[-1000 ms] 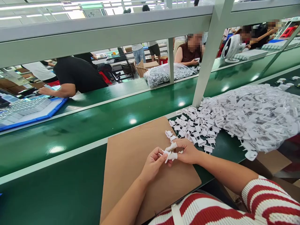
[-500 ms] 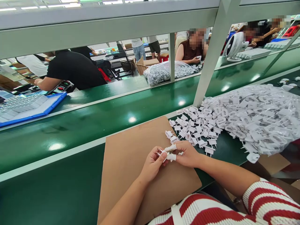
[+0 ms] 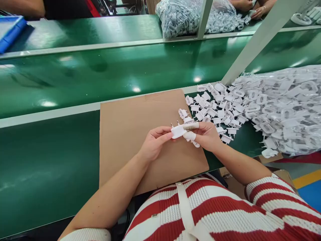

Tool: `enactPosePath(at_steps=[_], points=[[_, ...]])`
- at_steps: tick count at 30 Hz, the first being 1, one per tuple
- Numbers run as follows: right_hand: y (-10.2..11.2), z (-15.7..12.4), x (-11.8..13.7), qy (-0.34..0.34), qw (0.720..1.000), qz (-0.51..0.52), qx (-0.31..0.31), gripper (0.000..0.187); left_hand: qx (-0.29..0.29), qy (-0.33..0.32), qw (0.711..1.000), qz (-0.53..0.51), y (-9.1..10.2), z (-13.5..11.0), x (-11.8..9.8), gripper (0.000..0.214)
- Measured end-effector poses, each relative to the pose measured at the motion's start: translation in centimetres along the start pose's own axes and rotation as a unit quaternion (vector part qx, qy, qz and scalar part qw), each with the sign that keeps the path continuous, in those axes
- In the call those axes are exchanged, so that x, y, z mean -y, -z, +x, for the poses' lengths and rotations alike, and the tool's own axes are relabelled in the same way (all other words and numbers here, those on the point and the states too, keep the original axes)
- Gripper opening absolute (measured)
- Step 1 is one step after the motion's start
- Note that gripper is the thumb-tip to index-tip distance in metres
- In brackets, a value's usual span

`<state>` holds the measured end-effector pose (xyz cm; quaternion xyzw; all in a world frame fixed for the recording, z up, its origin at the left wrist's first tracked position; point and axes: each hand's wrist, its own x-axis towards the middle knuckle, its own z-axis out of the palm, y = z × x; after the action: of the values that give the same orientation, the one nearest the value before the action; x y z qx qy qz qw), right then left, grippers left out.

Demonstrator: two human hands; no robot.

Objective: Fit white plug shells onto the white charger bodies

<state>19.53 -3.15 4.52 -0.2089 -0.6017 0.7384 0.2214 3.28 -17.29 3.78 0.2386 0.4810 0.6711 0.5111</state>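
Observation:
Both my hands meet over a brown cardboard sheet [image 3: 130, 134] lying on the green bench. My left hand [image 3: 154, 142] pinches one end of a small white plastic plug part [image 3: 178, 131] with metal pins. My right hand [image 3: 207, 135], with white tape on two fingertips, grips the other end and has another white part tucked under its fingers. Just beyond my right hand lie several loose white plug parts [image 3: 213, 107].
A big heap of white parts in clear plastic [image 3: 283, 107] fills the right side. A green conveyor belt [image 3: 100, 73] runs across behind the cardboard. A slanted grey frame post [image 3: 260, 36] rises at right. A bag of parts [image 3: 183, 16] and another person's hands [image 3: 258, 11] lie beyond.
The camera has tilted down, so the workers opposite have left the view. My hands stay together on the white part, now turned flatter between them.

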Motion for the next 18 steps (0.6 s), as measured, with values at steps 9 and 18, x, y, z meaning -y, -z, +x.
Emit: enactPosePath(at_steps=[9,18], points=[[0.0,-0.5,0.7,0.111,0.976,-0.184,-0.017,0.027,0.004,0.007,0.999,0.036,0.5,0.2,0.4,0.037],[0.2,-0.2,-0.9,0.302,0.893,-0.333,0.018,0.015,0.034,-0.026,0.990,0.132,0.2,0.2,0.1,0.042]])
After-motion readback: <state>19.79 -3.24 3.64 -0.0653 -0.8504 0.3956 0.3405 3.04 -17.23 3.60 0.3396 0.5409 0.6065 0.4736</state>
